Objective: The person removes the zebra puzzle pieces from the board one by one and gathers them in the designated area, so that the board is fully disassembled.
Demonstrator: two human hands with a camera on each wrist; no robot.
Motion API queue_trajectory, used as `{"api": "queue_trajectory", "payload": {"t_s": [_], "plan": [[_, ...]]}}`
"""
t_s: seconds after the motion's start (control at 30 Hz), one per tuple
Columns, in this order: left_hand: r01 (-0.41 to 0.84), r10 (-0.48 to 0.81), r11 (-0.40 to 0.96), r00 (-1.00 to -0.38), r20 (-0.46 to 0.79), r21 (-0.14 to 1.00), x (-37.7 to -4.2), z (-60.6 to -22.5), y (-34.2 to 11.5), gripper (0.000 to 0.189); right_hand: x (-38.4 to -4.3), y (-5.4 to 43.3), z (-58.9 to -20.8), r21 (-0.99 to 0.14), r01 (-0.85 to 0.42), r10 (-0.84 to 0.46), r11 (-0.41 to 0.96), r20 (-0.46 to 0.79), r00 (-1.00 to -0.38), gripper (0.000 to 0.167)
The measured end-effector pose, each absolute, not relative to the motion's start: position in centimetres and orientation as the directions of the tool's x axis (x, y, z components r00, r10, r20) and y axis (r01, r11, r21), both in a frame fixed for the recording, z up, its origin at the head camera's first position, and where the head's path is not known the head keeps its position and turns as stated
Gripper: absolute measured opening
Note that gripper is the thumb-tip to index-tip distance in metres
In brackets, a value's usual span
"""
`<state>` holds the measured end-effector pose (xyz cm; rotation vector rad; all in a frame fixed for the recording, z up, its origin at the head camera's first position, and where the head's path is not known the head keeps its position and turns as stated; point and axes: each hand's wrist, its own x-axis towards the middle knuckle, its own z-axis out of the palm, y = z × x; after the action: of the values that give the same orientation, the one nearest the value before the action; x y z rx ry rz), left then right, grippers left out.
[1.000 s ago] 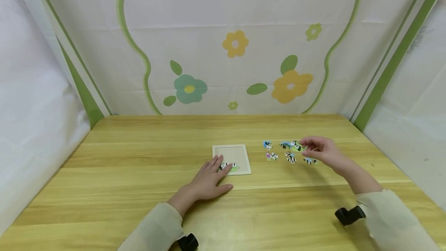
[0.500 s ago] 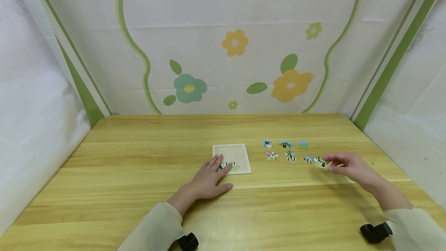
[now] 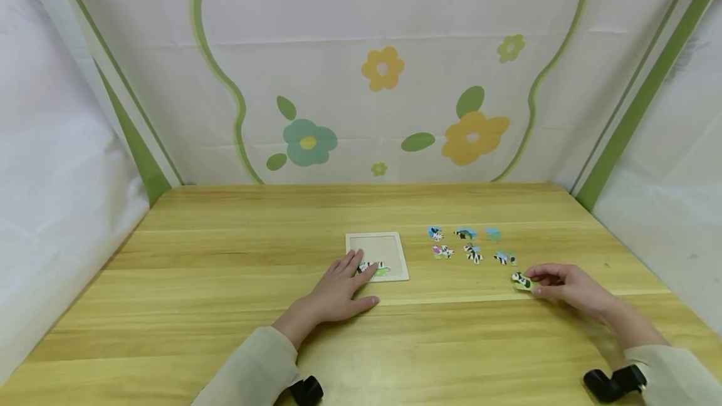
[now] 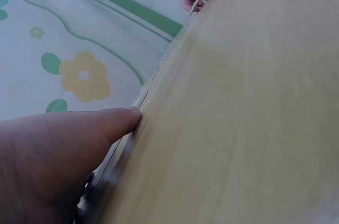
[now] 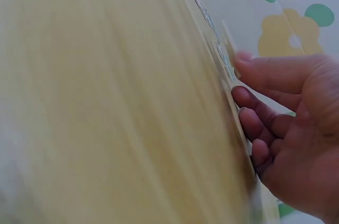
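My left hand (image 3: 336, 290) lies with outspread fingers across the lower left of a square wooden puzzle frame (image 3: 403, 260). Under its fingertips, a black, white and green puzzle piece (image 3: 381, 269) sits in the frame's lower part, partly hidden. Further right, my right hand (image 3: 570, 290) pinches a panda puzzle piece (image 3: 522, 281) between thumb and fingers, close to the tabletop. In the right wrist view that piece (image 5: 229, 44) appears edge-on, tilted at the thumb tip.
Loose puzzle pieces lie in two rows right of the frame, among them a striped piece (image 3: 473, 254) and a blue-green piece (image 3: 493, 234). A flowered curtain (image 3: 338, 30) stands behind the wooden table (image 3: 225, 230).
My right hand has drawn the panda piece out of the back row, toward the right and nearer me. The left hand has stayed on the frame.
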<state>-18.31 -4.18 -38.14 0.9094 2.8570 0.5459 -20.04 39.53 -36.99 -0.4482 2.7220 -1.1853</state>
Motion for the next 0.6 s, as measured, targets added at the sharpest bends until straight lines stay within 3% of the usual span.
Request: {"api": "queue_trajectory", "payload": {"t_s": [0.6], "plan": [[0.537,0.57,0.767,-0.821,0.01,0.352,-18.49,-38.54,-4.16,0.062,-19.86,39.22,-37.83,-0.713,-0.223,-0.306,0.665,0.012,-0.952,0.036]]}}
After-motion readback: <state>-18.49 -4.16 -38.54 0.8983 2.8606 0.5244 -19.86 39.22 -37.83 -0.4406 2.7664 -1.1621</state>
